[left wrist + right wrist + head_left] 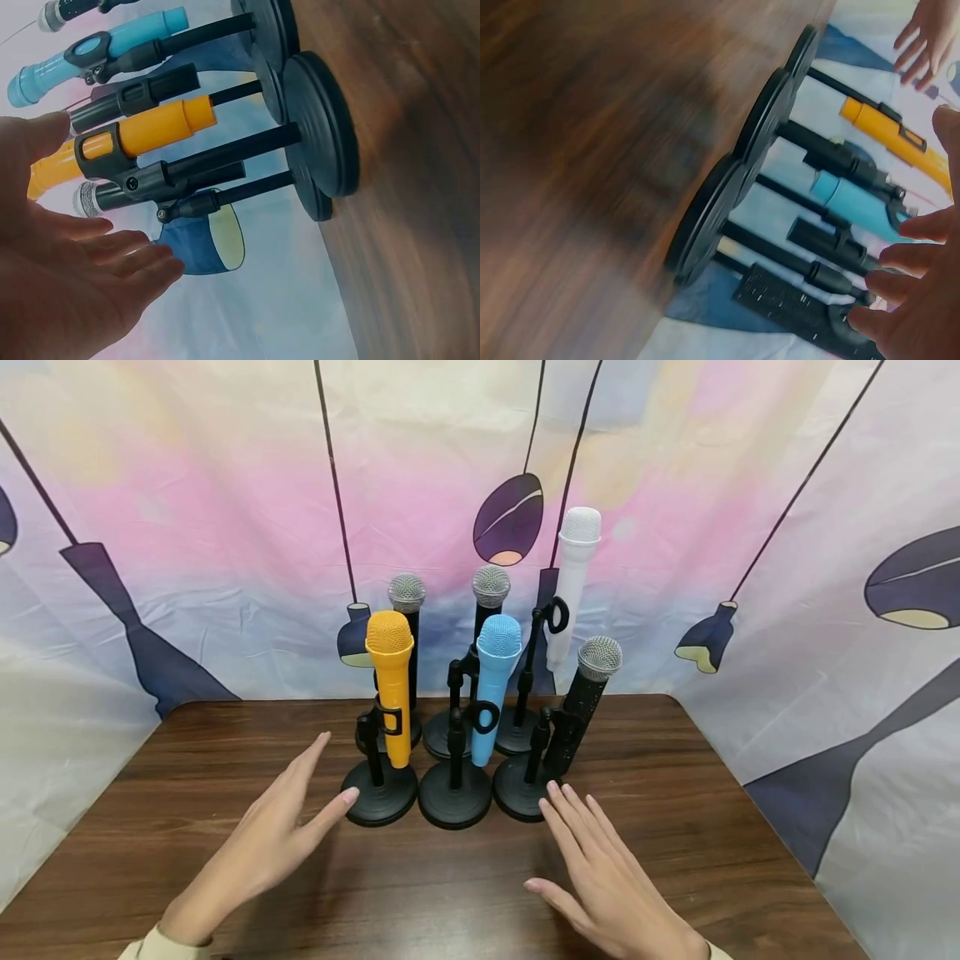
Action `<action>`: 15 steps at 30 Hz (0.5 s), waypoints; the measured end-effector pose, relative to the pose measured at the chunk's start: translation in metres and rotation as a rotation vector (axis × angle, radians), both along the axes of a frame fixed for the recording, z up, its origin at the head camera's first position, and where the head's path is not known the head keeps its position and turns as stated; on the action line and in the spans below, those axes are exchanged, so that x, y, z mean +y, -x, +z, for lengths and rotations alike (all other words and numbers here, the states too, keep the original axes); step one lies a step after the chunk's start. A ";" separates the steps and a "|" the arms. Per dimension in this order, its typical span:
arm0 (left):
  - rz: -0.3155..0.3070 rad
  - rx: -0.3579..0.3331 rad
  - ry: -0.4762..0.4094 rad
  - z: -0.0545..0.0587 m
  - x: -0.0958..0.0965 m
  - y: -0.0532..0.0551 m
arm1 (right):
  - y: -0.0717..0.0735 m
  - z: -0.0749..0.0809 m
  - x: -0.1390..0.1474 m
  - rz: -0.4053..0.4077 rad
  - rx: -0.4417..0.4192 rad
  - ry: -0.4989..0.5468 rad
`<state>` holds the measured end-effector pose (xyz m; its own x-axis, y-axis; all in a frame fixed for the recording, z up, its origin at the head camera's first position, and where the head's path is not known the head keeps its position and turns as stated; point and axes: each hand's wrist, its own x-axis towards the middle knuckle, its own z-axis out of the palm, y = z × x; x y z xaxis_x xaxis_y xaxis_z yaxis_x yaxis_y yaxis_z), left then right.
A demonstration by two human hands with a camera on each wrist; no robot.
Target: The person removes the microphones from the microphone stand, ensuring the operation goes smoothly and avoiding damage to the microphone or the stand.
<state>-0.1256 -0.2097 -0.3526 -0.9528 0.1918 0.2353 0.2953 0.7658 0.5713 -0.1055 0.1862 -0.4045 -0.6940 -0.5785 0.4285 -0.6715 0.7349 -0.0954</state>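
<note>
Several microphones sit in short black stands, in a front and a back row. In front are a yellow microphone (393, 681), a light blue microphone (495, 668) and a speckled black microphone (577, 710) with a silver head, tilted right. Behind them stand a white microphone (576, 577), the tallest, and two black microphones with silver heads (407, 593). My left hand (273, 827), fingers extended and thumb spread, is nearest the yellow microphone's stand base (381, 797). With its fingers straight, my right hand (607, 881) is by the front right stand base (517, 789). Neither hand holds anything.
The stands are on a brown wood-grain table (450, 902), grouped toward its far edge. Behind and along the sides hangs a pastel cloth (225, 485) printed with dark lamps. The round stand bases are set close together.
</note>
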 end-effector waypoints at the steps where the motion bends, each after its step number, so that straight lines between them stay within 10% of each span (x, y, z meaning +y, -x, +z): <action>1: 0.001 -0.002 -0.003 0.001 0.000 0.003 | 0.001 0.001 -0.003 0.018 0.002 0.003; 15: -0.009 0.004 -0.123 0.011 -0.002 0.042 | 0.011 0.012 -0.046 0.181 -0.049 0.032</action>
